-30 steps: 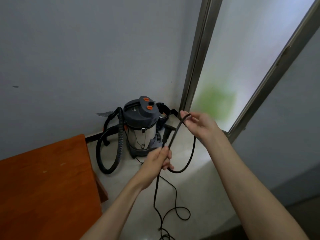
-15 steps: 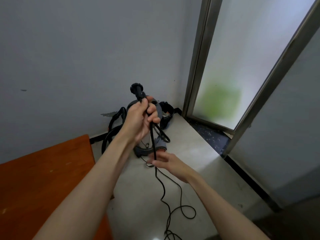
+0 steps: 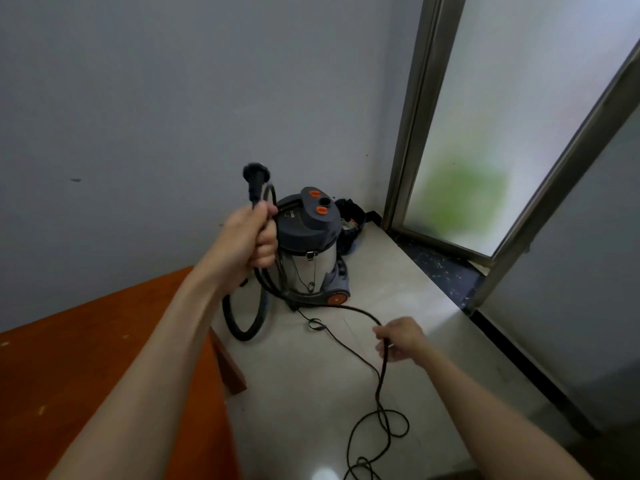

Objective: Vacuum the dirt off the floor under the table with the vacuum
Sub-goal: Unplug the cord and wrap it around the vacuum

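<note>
The plug [image 3: 256,174] on the power cord [image 3: 380,372] is blurred, so its prongs cannot be made out. The far end of the cord runs out of view at the bottom edge. A dark object [image 3: 351,221] behind the vacuum [image 3: 308,247] is mostly hidden by the canister. The corrugated hose [image 3: 249,306] is partly covered by the left forearm. Only 1 corner of the orange wooden table [image 3: 104,358] shows, cut off at the left and bottom edges.

The vacuum, a steel canister with a grey lid and 2 orange caps, stands on the pale floor [image 3: 311,393] in the corner between the grey wall [image 3: 173,98] and the frosted glass door [image 3: 502,133].

The left hand [image 3: 249,240], raised level with the vacuum's lid and just left of it, is closed in a fist around several turns of cord, with the plug sticking up above the knuckles. The right hand [image 3: 398,337], lower and in front of the vacuum to the right, is loosely curled around 1 strand of cord, arm extended. Loose cord loops lie on the floor in front of the vacuum.
</note>
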Available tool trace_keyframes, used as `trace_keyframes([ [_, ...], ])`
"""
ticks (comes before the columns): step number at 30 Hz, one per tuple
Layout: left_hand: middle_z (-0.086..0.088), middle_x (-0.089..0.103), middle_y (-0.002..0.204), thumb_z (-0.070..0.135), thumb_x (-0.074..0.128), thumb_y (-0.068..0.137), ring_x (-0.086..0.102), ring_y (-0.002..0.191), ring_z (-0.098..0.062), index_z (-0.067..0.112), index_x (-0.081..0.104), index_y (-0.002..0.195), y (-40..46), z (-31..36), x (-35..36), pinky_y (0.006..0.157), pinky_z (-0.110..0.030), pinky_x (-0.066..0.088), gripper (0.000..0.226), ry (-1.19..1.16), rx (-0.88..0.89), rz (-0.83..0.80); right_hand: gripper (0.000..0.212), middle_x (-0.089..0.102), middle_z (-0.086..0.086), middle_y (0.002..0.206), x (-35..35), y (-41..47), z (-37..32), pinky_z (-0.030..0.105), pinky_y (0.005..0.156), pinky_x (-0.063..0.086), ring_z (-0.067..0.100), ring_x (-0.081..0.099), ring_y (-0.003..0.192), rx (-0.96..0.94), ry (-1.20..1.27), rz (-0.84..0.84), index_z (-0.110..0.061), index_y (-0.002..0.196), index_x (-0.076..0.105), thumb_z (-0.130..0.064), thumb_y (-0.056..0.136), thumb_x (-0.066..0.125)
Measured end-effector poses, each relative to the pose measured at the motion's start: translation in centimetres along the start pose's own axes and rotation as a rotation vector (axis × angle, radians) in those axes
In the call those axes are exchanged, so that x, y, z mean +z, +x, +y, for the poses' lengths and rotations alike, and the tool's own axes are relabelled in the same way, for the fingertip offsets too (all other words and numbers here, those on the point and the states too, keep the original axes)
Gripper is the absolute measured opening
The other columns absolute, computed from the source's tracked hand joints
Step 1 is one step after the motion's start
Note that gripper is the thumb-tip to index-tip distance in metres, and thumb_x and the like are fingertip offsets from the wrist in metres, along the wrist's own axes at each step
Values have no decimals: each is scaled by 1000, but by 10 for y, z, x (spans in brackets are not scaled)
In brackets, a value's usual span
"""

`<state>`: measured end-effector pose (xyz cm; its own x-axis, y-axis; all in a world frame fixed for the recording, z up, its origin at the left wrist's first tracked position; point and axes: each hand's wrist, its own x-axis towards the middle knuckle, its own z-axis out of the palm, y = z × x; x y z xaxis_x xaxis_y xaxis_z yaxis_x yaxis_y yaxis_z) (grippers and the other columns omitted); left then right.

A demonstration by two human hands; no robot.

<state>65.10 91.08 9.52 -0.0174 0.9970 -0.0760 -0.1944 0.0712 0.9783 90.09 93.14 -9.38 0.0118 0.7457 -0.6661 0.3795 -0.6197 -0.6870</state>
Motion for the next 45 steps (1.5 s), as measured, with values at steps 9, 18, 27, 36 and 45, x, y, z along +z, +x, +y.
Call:
trace_keyframes([
  [9, -7, 69, 88, 16, 27, 103, 68, 78, -17, 10, 45, 90, -20, -103, 33, 70, -24, 55, 23, 352, -66, -23, 28, 69, 21, 66, -17, -59, -128, 33, 45, 56, 28, 69, 51, 71, 952, -416, 10, 77, 63, -8, 95, 53],
  [18, -2, 56, 66, 24, 31, 102, 57, 58, -15, 8, 49, 99, -24, -98, 42, 77, -43, 50, 25, 126, -96, -155, 25, 59, 38, 60, -39, -65, -167, 38, 80, 51, 32, 58, 117, 77, 1513, -346, 15, 93, 58, -2, 100, 41],
  [27, 6, 36, 56, 19, 28, 103, 30, 43, -5, 11, 45, 88, 0, -72, 45, 43, -17, 28, 24, -133, -83, -97, 24, 63, 20, 87, -25, -53, -122, 25, 51, 56, 22, 70, 62, -129, 1055, -220, 2, 90, 53, -18, 100, 46],
  [36, 8, 35, 47, 22, 24, 104, 27, 33, -2, 11, 41, 84, 33, -5, 52, 34, -14, 24, 28, -359, 7, -38, 22, 67, -5, 108, 37, -61, -53, 29, 102, 41, 10, 58, 115, -528, -95, -615, -14, 107, 64, -31, 94, 57],
  [45, 9, 31, 45, 21, 28, 101, 26, 30, -5, 14, 48, 81, 15, 53, 34, 29, -14, 22, 29, -623, -30, -125, 23, 66, 5, 79, 8, 20, -3, 24, 75, 47, 17, 59, 82, -323, -440, -194, -21, 67, 63, -16, 89, 63],
])
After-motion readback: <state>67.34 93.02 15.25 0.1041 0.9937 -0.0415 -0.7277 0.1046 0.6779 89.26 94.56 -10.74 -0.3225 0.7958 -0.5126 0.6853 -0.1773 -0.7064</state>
